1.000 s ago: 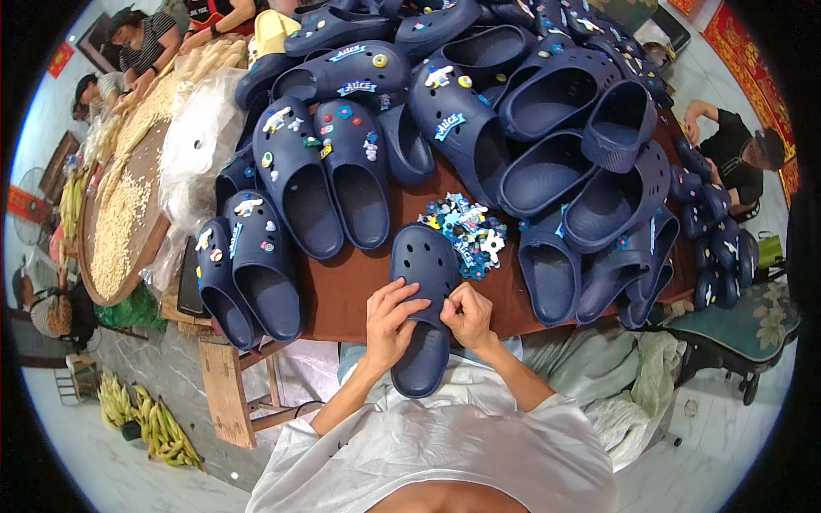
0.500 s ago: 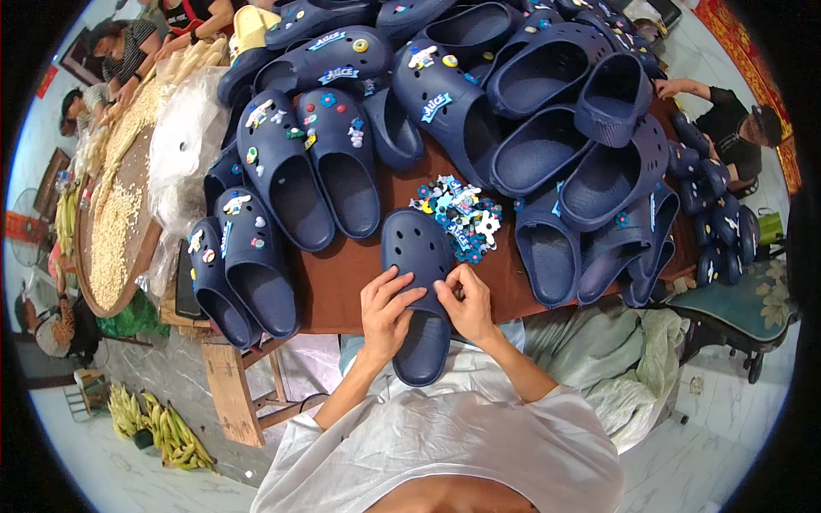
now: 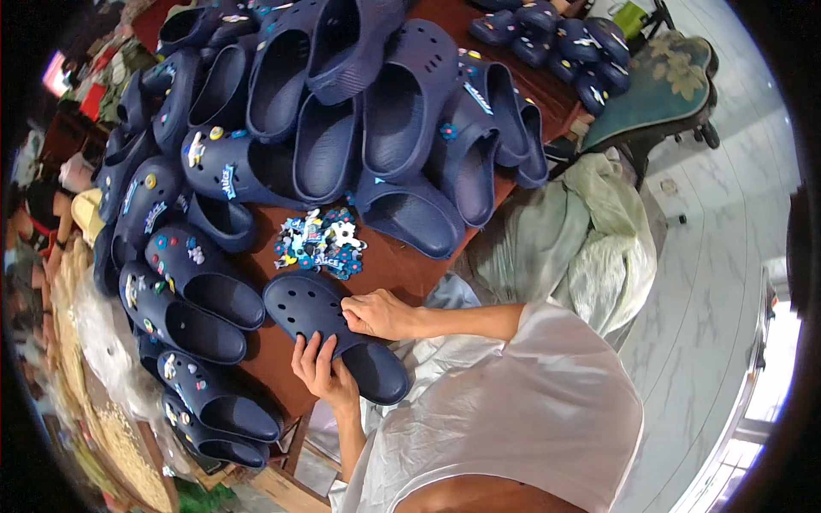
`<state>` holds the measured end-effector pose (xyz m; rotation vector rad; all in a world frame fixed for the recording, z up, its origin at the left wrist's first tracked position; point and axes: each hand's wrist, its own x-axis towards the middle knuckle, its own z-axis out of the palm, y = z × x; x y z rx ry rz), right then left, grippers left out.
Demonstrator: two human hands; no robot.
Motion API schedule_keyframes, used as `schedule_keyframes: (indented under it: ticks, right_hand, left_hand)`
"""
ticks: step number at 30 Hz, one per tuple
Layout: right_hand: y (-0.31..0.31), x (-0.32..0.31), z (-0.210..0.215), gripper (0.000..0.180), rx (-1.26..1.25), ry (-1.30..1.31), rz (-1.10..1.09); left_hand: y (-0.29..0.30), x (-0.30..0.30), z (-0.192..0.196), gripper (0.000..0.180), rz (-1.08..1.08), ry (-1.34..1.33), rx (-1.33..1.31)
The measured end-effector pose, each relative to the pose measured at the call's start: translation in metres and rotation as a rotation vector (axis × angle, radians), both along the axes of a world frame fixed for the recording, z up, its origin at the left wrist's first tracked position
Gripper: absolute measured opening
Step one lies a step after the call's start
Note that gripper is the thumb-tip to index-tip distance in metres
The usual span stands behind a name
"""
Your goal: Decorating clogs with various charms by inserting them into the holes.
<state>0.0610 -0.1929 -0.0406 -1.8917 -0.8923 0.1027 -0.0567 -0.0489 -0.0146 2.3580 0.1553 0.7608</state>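
Note:
A plain navy clog (image 3: 295, 301) with holes across its toe lies at the table's near edge, its heel toward me. My left hand (image 3: 327, 369) grips its side, fingers laid over the upper. Curled closed, my right hand (image 3: 378, 315) presses against the clog's other side near the strap area; whatever its fingertips hold is hidden. Just beyond the toe sits a heap of small colourful shoe charms (image 3: 321, 244), with blue, white and yellow pieces. Decorated clogs (image 3: 209, 299) stand to the left, bearing charms on their uppers.
Piled navy clogs (image 3: 398, 111) cover the brown tabletop (image 3: 393, 269) at the back. Pale plastic sheeting (image 3: 590, 239) hangs at the right, near a green flowered chair (image 3: 654, 85). At lower left is a round tray of pale kernels (image 3: 128, 453). More clogs (image 3: 556, 43) sit far right.
My view has swung to the right, so the table and clogs appear turned. The right hand has gone from a loose pinch to a tighter curl against the clog. The left hand keeps its grip.

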Motion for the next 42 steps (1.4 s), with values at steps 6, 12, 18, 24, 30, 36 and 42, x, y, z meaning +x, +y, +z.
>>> schedule_keyframes:
  ticks: [6, 12, 18, 24, 30, 36, 42]
  right_hand:
    - [-0.006, 0.014, -0.009, 0.023, 0.153, 0.557, -0.059]
    - [0.021, 0.067, 0.003, 0.019, 0.038, -0.073, -0.277]
    - [0.032, 0.075, 0.018, 0.035, -0.092, -0.115, -0.286]
    - [-0.009, 0.011, 0.034, 0.046, 0.098, 0.009, -0.057]
    - [-0.058, -0.061, 0.015, 0.064, 0.103, 0.210, 0.053]
    - [-0.081, -0.088, 0.017, 0.073, 0.081, 0.423, 0.058]
    - [-0.093, -0.093, 0.008, 0.062, 0.345, 0.418, -0.339]
  left_hand:
    - [0.004, -0.002, -0.002, 0.034, 0.021, -0.037, -0.013]
    - [0.006, -0.006, 0.002, 0.037, -0.007, -0.029, 0.025]
    - [0.005, -0.010, -0.004, 0.043, 0.104, -0.009, -0.092]
    - [0.010, -0.012, -0.007, 0.040, 0.082, -0.033, -0.105]
    - [0.008, -0.001, 0.031, 0.039, 0.094, -0.269, -0.107]
    - [-0.012, 0.026, 0.057, 0.045, 0.045, -0.399, -0.048]
    - [-0.045, 0.040, 0.078, 0.033, -0.217, -0.386, 0.005]
